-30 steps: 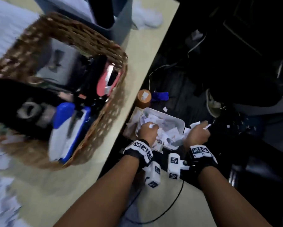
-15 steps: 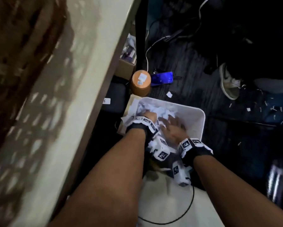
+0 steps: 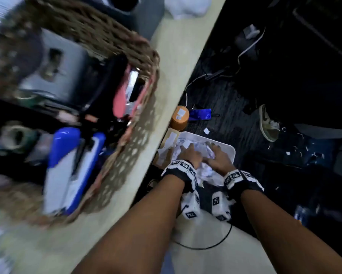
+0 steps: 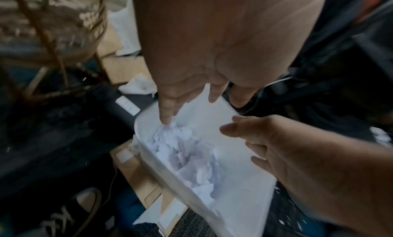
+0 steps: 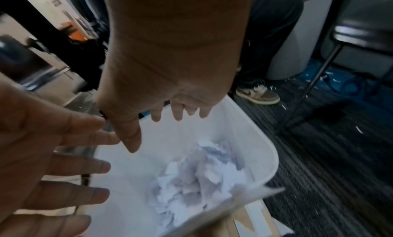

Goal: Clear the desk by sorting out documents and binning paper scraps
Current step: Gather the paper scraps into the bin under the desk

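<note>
White plastic forms the bin [image 3: 228, 150] standing on the dark carpet just right of the desk's [image 3: 178, 62] edge, and it holds a heap of crumpled paper scraps [image 5: 191, 178] piled toward its middle. Both hands are down over its mouth: the left hand [image 3: 190, 154] on the side nearer the desk, the right hand [image 3: 218, 159] beside it, palms facing down onto the paper. In the wrist views the fingers of both hands are straight and spread apart, curled round nothing; the left forefinger tip [image 4: 166, 119] touches the top of the heap, while the right fingertips [image 5: 177, 113] hang over the far rim. My reading is that a load of scraps has just been let go or is being pressed down, so the binning step is well on while the desk work is not finished. Several things could spoil it from here. Small white bits [image 3: 296, 153] already lie scattered on the carpet to the right, near a shoe [image 3: 268, 123], and a flat scrap [image 5: 251, 195] sits across the near rim of the bin, so lifting the hands quickly could drag loose paper out with them. Pressing hard on one side could tip the light bin toward the cardboard [image 4: 138, 175] under its left edge. On the desk a wicker basket [image 3: 114, 48] of stationery sits close to the edge; an elbow rising carelessly might knock it.
</note>
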`<move>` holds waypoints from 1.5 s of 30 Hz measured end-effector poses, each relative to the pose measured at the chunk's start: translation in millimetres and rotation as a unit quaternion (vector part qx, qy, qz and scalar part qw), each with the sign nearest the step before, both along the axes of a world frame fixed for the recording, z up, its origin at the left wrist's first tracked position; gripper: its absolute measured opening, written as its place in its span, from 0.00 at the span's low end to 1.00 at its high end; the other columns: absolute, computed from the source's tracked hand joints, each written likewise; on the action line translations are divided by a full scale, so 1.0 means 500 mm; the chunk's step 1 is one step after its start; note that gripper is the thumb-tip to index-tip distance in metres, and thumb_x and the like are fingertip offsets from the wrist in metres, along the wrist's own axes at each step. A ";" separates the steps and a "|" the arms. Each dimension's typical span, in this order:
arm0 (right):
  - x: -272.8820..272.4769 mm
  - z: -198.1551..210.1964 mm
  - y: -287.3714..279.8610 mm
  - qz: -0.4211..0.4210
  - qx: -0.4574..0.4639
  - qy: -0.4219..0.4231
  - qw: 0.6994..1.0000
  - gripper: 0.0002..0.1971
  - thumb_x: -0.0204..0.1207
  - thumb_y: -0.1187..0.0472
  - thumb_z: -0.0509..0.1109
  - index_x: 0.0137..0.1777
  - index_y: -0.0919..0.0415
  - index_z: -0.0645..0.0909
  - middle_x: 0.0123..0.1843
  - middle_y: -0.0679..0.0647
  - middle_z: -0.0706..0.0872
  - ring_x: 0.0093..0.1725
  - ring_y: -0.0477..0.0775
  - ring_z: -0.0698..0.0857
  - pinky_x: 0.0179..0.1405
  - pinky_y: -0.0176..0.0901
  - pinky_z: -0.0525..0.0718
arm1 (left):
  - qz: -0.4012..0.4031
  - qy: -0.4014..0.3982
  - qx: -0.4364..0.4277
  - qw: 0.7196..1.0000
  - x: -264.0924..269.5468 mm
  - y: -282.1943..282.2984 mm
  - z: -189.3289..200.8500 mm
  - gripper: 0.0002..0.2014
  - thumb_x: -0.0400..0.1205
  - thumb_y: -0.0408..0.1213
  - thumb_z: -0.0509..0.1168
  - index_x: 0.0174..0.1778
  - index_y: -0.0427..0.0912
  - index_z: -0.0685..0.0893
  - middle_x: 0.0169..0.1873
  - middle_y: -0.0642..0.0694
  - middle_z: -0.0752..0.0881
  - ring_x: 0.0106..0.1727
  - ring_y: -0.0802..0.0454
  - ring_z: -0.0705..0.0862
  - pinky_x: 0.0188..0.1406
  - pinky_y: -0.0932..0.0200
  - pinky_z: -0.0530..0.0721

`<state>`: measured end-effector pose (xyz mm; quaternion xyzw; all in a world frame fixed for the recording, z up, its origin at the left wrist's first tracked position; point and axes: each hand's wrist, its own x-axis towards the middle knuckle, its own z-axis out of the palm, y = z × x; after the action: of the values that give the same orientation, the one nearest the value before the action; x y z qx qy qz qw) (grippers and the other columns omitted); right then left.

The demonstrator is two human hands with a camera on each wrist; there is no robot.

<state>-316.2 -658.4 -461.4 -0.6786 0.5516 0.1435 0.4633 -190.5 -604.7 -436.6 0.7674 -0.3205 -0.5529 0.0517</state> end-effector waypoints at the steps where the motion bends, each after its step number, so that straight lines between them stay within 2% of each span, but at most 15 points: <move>1: -0.006 0.045 0.003 -0.002 -0.006 -0.012 1.000 0.34 0.74 0.51 0.75 0.79 0.59 0.70 0.79 0.60 0.72 0.80 0.59 0.69 0.78 0.50 0.65 | -0.016 0.003 -0.020 1.000 0.002 0.011 0.060 0.24 0.86 0.38 0.53 0.81 0.41 0.66 0.78 0.32 0.68 0.76 0.35 0.70 0.74 0.47 0.70; 4: -0.005 0.195 0.030 0.040 -0.049 -0.026 0.998 0.20 0.78 0.63 0.72 0.70 0.66 0.81 0.69 0.62 0.83 0.71 0.58 0.80 0.62 0.32 0.69 | -0.075 0.061 -0.072 0.993 0.006 0.065 0.255 0.26 0.83 0.44 0.52 0.73 0.33 0.75 0.72 0.31 0.75 0.73 0.36 0.74 0.68 0.51 0.72; 6: 0.013 0.303 0.067 0.030 -0.085 -0.059 0.994 0.14 0.78 0.67 0.71 0.63 0.68 0.85 0.62 0.62 0.88 0.64 0.56 0.85 0.51 0.23 0.69 | -0.077 0.085 -0.092 0.989 0.016 0.120 0.369 0.25 0.82 0.45 0.54 0.71 0.35 0.78 0.68 0.32 0.79 0.68 0.37 0.78 0.58 0.54 0.75; 11: 0.113 0.540 0.219 0.064 -0.231 -0.157 0.958 0.07 0.73 0.64 0.67 0.46 0.57 0.87 0.38 0.50 0.88 0.39 0.50 0.85 0.44 0.40 0.80 | -0.041 0.100 -0.167 0.980 0.111 0.317 0.525 0.20 0.84 0.45 0.58 0.69 0.40 0.79 0.58 0.36 0.85 0.52 0.42 0.85 0.40 0.62 0.79; 15: 0.228 0.648 0.388 0.216 -0.293 -0.331 0.871 0.04 0.72 0.69 0.69 0.43 0.60 0.82 0.36 0.50 0.82 0.35 0.51 0.80 0.37 0.43 0.77 | 0.099 0.070 -0.234 0.965 0.207 0.508 0.558 0.12 0.85 0.34 0.59 0.61 0.40 0.84 0.45 0.38 0.89 0.33 0.51 0.84 0.21 0.72 0.75; 17: 0.285 0.654 0.460 0.323 -0.262 -0.359 0.835 0.03 0.74 0.66 0.68 0.46 0.60 0.81 0.39 0.50 0.81 0.37 0.49 0.78 0.37 0.42 0.77 | 0.176 0.033 -0.257 0.950 0.248 0.602 0.566 0.10 0.85 0.34 0.60 0.56 0.43 0.86 0.39 0.42 0.89 0.28 0.57 0.83 0.25 0.66 0.79; 20: 0.355 0.624 0.537 0.444 -0.208 -0.337 0.804 0.08 0.73 0.63 0.68 0.52 0.60 0.82 0.46 0.50 0.79 0.45 0.49 0.80 0.45 0.39 0.78 | 0.268 -0.065 -0.258 0.926 0.296 0.724 0.556 0.09 0.84 0.34 0.61 0.50 0.45 0.87 0.38 0.46 0.89 0.37 0.51 0.86 0.38 0.57 0.84; 24: 0.438 0.579 0.588 0.490 -0.191 -0.285 0.801 0.14 0.72 0.66 0.70 0.58 0.61 0.82 0.55 0.55 0.79 0.58 0.54 0.80 0.59 0.35 0.73 | 0.346 -0.209 -0.232 0.885 0.343 0.851 0.518 0.09 0.82 0.33 0.60 0.50 0.48 0.85 0.47 0.46 0.86 0.50 0.46 0.84 0.51 0.50 0.84; 27: 0.496 0.564 0.608 0.486 -0.212 -0.253 0.809 0.24 0.72 0.57 0.75 0.68 0.59 0.78 0.67 0.58 0.76 0.68 0.57 0.75 0.71 0.51 0.74 | 0.364 -0.285 -0.208 0.862 0.366 0.906 0.495 0.08 0.81 0.33 0.61 0.51 0.44 0.84 0.52 0.45 0.82 0.59 0.44 0.77 0.58 0.46 0.80; 30: 0.543 0.548 0.628 0.521 -0.218 -0.190 0.803 0.45 0.65 0.38 0.78 0.80 0.49 0.65 0.81 0.61 0.62 0.80 0.62 0.62 0.78 0.60 0.66 | 0.381 -0.323 -0.191 0.845 0.389 0.943 0.482 0.09 0.81 0.30 0.60 0.52 0.42 0.84 0.57 0.43 0.80 0.64 0.43 0.75 0.61 0.47 0.78; 33: 0.584 0.528 0.655 0.578 -0.195 -0.124 0.783 0.60 0.55 0.26 0.77 0.84 0.41 0.50 0.87 0.57 0.44 0.85 0.64 0.44 0.79 0.72 0.53 | 0.380 -0.350 -0.190 0.835 0.427 0.965 0.481 0.10 0.80 0.28 0.60 0.52 0.41 0.84 0.57 0.43 0.79 0.63 0.43 0.74 0.60 0.49 0.77; 36: 0.620 0.498 0.670 0.624 -0.207 -0.095 0.748 0.66 0.46 0.18 0.73 0.83 0.36 0.44 0.86 0.53 0.34 0.84 0.65 0.34 0.76 0.78 0.41 | 0.365 -0.358 -0.197 0.837 0.479 0.969 0.479 0.10 0.81 0.28 0.60 0.53 0.42 0.83 0.57 0.43 0.79 0.63 0.44 0.74 0.61 0.48 0.77; 40: 0.627 0.468 0.672 0.680 -0.248 -0.102 0.683 0.60 0.50 0.14 0.62 0.83 0.35 0.49 0.87 0.56 0.41 0.84 0.69 0.38 0.74 0.84 0.38 | 0.315 -0.358 -0.199 0.856 0.550 0.949 0.459 0.11 0.80 0.31 0.62 0.57 0.42 0.82 0.60 0.44 0.79 0.64 0.43 0.75 0.63 0.46 0.75; 43: 0.603 0.457 0.659 0.667 -0.257 -0.183 0.675 0.37 0.70 0.23 0.60 0.74 0.43 0.72 0.81 0.59 0.64 0.83 0.67 0.57 0.77 0.76 0.57 | 0.283 -0.378 -0.191 0.860 0.600 0.918 0.438 0.13 0.80 0.33 0.62 0.61 0.42 0.81 0.68 0.44 0.76 0.70 0.42 0.74 0.66 0.45 0.75; 45: 0.589 0.443 0.643 0.637 -0.261 -0.257 0.679 0.23 0.78 0.36 0.65 0.64 0.49 0.80 0.73 0.60 0.75 0.75 0.65 0.70 0.69 0.64 0.72 | 0.274 -0.402 -0.181 0.855 0.640 0.898 0.427 0.16 0.80 0.36 0.62 0.64 0.42 0.80 0.74 0.42 0.73 0.74 0.41 0.71 0.70 0.45 0.72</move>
<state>-21.9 -337.0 -240.0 -0.9696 -0.1390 0.0741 0.1874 129.3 -155.9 -223.2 0.9567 -0.1849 -0.0917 0.2053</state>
